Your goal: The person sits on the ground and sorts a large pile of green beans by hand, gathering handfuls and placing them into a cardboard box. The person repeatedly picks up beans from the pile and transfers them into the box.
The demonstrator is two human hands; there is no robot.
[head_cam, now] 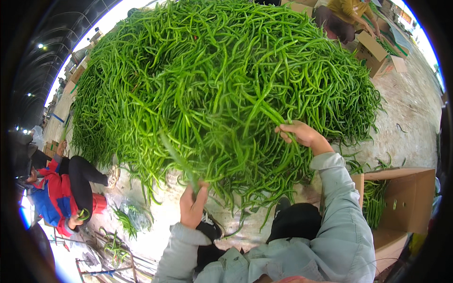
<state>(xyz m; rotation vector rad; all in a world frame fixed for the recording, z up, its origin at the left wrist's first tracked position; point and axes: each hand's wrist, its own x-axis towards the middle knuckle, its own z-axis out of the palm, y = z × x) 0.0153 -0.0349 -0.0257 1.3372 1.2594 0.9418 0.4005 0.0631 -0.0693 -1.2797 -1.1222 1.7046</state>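
A huge heap of long green chili peppers (212, 88) lies on the floor before me. In my left hand (193, 205), low at the near edge of the heap, are long green peppers (178, 159), blurred and pointing up and to the left. My right hand (299, 133) is over the right part of the heap, its thumb and fingers closed on the ends of a few green peppers (269, 112) that point up and to the left. Both sleeves are pale grey-green with turned-back cuffs.
An open cardboard box (407, 201) at my right holds green peppers. A person in red and blue (53, 198) sits at the left, peppers in hand. Another person (350, 16) works over boxes at the upper right. Loose peppers (124, 219) and a metal frame (106, 270) are at the lower left.
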